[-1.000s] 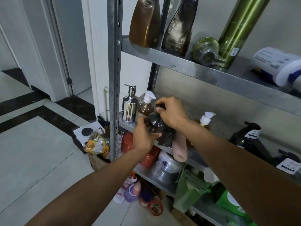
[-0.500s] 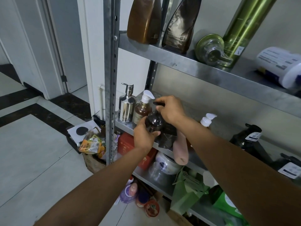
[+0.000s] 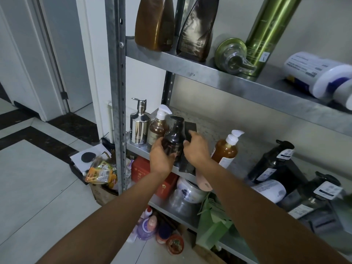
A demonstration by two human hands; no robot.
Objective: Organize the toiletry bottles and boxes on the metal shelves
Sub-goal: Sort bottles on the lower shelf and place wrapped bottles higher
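Observation:
A dark brown pump bottle (image 3: 174, 139) stands upright on the middle metal shelf (image 3: 211, 126), just right of an amber bottle with a white pump (image 3: 158, 128) and a silver pump bottle (image 3: 138, 128). My left hand (image 3: 161, 156) grips the dark bottle's left side. Against its right side my right hand (image 3: 197, 148) curls its thumb and fingers, in front of a black box (image 3: 191, 128) that stands behind. Whether those fingers also touch the box is unclear.
An orange pump bottle (image 3: 225, 151) stands to the right, with black bottles (image 3: 270, 164) lying beyond. A pink tube (image 3: 203, 182) hangs over the shelf edge. Pouches (image 3: 155, 23) and a green can (image 3: 266, 35) sit above. Below are a red box (image 3: 141, 170), a jar (image 3: 187, 193) and floor clutter (image 3: 146, 225).
My right hand has slid from the top of the dark bottle's pump down to its right side, so the pump now shows. The bottle sits nearer the amber bottle.

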